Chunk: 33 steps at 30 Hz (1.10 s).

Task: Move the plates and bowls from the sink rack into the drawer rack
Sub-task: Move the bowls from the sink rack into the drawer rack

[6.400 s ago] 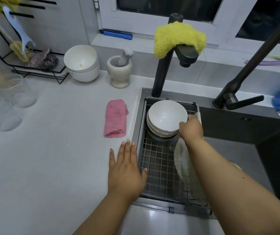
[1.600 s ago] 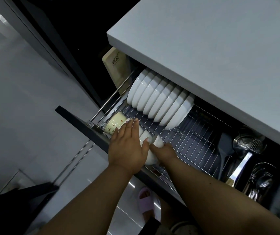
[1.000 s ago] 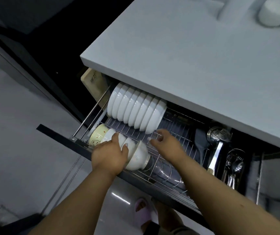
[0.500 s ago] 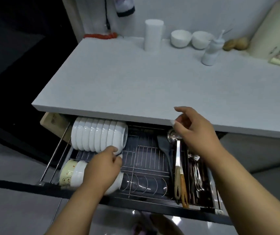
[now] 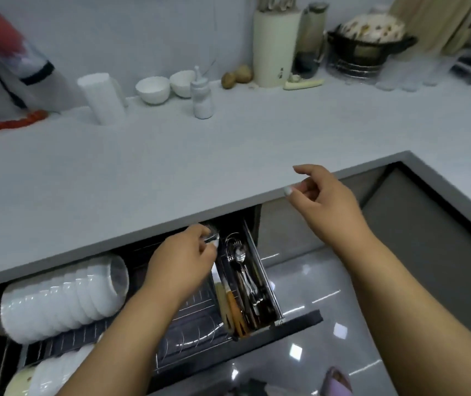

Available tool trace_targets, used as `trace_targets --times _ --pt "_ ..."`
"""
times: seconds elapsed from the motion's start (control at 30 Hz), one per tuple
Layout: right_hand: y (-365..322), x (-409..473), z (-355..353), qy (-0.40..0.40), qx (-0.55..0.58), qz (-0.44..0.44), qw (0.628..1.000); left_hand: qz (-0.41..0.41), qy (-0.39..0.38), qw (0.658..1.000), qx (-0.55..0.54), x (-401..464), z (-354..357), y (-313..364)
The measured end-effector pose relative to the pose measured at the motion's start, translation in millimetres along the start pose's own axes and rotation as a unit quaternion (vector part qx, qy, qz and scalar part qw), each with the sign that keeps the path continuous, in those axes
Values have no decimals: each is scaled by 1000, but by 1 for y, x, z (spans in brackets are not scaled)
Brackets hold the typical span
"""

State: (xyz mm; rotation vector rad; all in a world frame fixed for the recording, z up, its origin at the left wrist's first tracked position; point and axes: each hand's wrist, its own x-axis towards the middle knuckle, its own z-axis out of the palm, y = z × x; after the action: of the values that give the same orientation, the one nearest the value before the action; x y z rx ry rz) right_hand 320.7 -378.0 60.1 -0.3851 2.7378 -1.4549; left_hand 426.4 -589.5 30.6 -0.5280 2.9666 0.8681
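While the drawer rack (image 5: 188, 332) stands pulled out under the worktop (image 5: 171, 172), left hand (image 5: 183, 264) is over its middle, fingers (image 5: 204, 231) curled, tips close to something shiny at the worktop edge; blur, cannot tell if they pinch it or what it is. Right hand (image 5: 325, 201) is raised in front of the worktop edge, fingers loosely curled, thumb and index apart, holding nothing. Row of white bowls (image 5: 60, 298) lies on its side at the rack's left, nested rim to rim; more white bowls (image 5: 54, 370) at the near left corner, partly behind the left forearm. Wire plate slots (image 5: 191, 342) in front of the left wrist. Cutlery tray (image 5: 245, 284) on the rack's right side, spoons and wooden-handled utensils inside. On the worktop near the wall: two small white bowls (image 5: 165, 88), squeeze bottle (image 5: 201, 95), white cup (image 5: 101, 97), knife block (image 5: 275, 44), dark pot (image 5: 368, 44) with patterned lid. Sink rack not in view.
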Motion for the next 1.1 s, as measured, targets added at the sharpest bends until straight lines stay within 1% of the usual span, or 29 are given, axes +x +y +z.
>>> trace_targets --times 0.13,0.37,0.57,0.83,1.1 --pt "40 4 -70 51 7 23 998 45 -15 999 -12 20 28 69" --pt "118 10 -203 141 -21 65 988 99 -27 995 -14 49 96 191" --pt "183 10 -287 186 -47 98 977 154 -42 987 -19 66 151 284" --pt "251 11 -360 216 -69 158 961 217 -77 973 3 80 207 382" --pt "306 3 -389 266 -73 229 934 268 -108 956 50 104 247 429"
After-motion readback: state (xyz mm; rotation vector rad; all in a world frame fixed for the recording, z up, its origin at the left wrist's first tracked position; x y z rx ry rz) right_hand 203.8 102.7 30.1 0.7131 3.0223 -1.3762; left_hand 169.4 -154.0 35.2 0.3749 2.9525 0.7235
